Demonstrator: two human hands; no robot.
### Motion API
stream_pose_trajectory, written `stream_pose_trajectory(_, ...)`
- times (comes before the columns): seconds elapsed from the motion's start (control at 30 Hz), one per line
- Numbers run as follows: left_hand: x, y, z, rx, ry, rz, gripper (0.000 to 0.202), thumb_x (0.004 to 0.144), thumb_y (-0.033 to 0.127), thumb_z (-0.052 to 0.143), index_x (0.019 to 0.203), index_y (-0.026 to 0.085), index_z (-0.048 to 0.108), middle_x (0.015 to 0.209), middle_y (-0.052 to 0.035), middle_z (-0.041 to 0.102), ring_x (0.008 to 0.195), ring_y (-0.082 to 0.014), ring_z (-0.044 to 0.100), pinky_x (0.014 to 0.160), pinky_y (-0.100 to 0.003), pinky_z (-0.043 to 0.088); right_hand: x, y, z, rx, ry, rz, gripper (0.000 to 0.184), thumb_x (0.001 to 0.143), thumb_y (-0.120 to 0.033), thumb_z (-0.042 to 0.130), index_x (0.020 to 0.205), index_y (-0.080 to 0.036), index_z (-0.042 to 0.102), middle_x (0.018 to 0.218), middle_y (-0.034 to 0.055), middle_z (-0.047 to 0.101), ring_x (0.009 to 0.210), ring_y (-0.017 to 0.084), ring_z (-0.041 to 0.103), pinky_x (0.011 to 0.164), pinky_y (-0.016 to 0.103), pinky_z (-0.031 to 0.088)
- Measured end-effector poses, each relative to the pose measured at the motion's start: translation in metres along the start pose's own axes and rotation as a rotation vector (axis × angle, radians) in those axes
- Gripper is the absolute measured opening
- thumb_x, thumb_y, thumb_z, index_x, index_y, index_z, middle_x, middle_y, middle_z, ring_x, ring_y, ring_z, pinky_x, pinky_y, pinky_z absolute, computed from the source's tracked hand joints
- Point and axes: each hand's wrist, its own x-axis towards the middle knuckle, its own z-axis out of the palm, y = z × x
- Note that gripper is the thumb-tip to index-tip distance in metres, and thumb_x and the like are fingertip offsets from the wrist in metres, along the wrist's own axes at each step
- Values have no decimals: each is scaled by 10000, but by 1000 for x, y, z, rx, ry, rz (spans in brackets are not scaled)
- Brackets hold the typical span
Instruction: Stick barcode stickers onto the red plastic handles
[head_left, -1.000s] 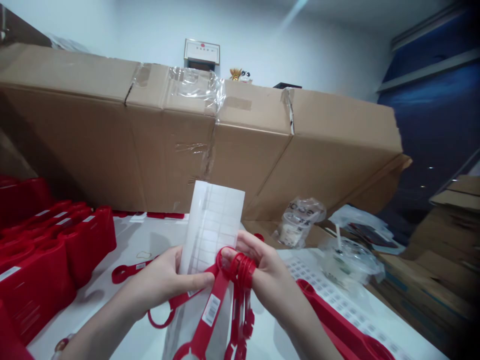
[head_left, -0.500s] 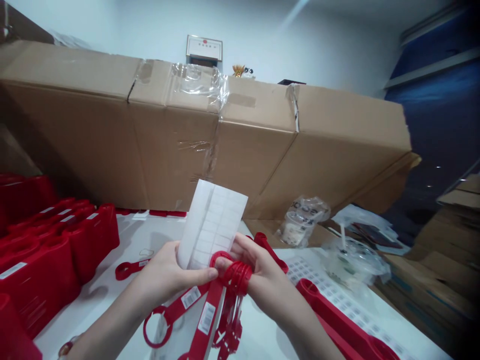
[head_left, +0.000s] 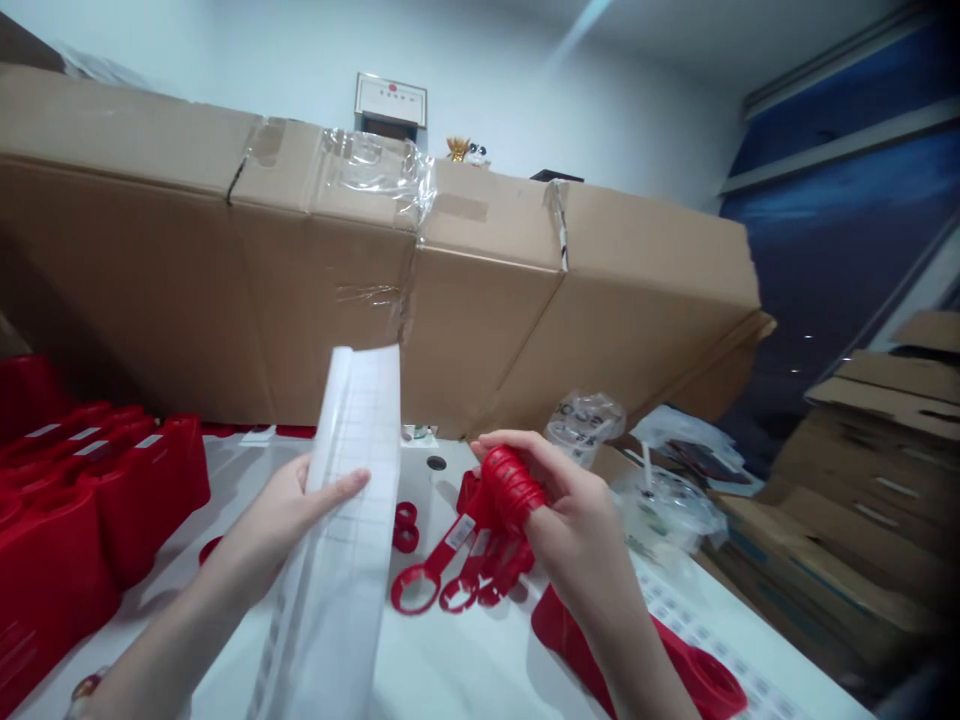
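1. In the head view, a long, curled sheet of labels (head_left: pixel 337 540) is held upright by the left hand (head_left: pixel 289 510) above the white counter (head_left: pixel 457 665). The fingers (head_left: pixel 337 488) are kept together and pressed against the sheet, apparently so that it is steadied while its curl is left free.
2. A bundle of red plastic straps (head_left: pixel 480 545) is held by the right hand (head_left: pixel 574 515). Its ring ends are gathered around the fingers (head_left: pixel 517 440), which are curled and clamped on them, so the loose lengths are left hanging in a compact group.
3. The sheet and the bundle are kept apart, with a gap left between the hands.
4. Red plastic carriers (head_left: pixel 127 500) are lined up on the counter to the left, seemingly placed to be within reach. Another red carrier (head_left: pixel 637 655) lies at the lower right, and a plastic cup (head_left: pixel 664 510) stands beyond it.
5. A large cardboard box (head_left: pixel 450 300) is stood along the counter's far side.
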Motion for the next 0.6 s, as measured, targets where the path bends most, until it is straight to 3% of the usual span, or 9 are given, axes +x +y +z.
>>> stream_pose_trajectory(0.13, 34, -50, 14, 227, -62, -18, 555, 716, 446, 814, 1158, 155, 645, 1217, -142, 740, 1146, -361, 684, 967, -422, 535, 2, 3, -2, -211, 43, -206, 478, 684, 37, 451, 927, -253, 743, 1070, 12, 778, 990, 215, 715, 838, 336, 534)
stream_pose_trajectory(0.27, 44, -83, 28, 456, -51, -23, 389, 719, 347, 741, 1051, 174, 632, 1133, -143, 720, 1154, -419, 642, 983, -506, 480, 6, 9, 3, -122, -31, -137, 487, 677, 31, 449, 940, -253, 744, 1133, 13, 769, 1054, 215, 709, 890, 344, 535)
stream_pose_trajectory(0.33, 36, -80, 28, 548, -42, 7, 419, 703, 298, 729, 1075, 149, 608, 1219, -197, 655, 1231, -469, 561, 1028, -576, 418, 7, 12, 4, -54, -36, -33, 452, 725, 2, 501, 1007, -254, 743, 1117, 22, 773, 1031, 221, 719, 858, 343, 554)
stream_pose_trajectory(0.4, 23, -63, 25, 585, -85, 59, 482, 732, 306, 724, 1160, 134, 582, 1337, -226, 573, 1295, -464, 500, 1058, -585, 396, 10, 13, 5, 10, -50, 61, 376, 767, -47, 563, 1023, -253, 745, 1125, 33, 772, 1011, 227, 724, 813, 336, 568)
stream_pose_trajectory(0.5, 4, -28, 19, 544, -234, 136, 682, 804, 468, 745, 1397, 267, 476, 1528, -118, 467, 1394, -343, 457, 1122, -469, 414, 14, 9, 8, 90, -115, 113, 277, 789, -90, 618, 956, -256, 762, 1166, 32, 759, 1033, 224, 713, 813, 322, 563)
stream_pose_trajectory(0.6, -6, -3, 21, 393, -394, 173, 776, 866, 534, 717, 1525, 351, 351, 1632, -74, 367, 1487, -316, 359, 1204, -480, 336, 20, -2, 14, 103, -183, 26, 237, 786, -80, 637, 871, -252, 776, 1106, 22, 746, 1038, 210, 693, 837, 306, 538)
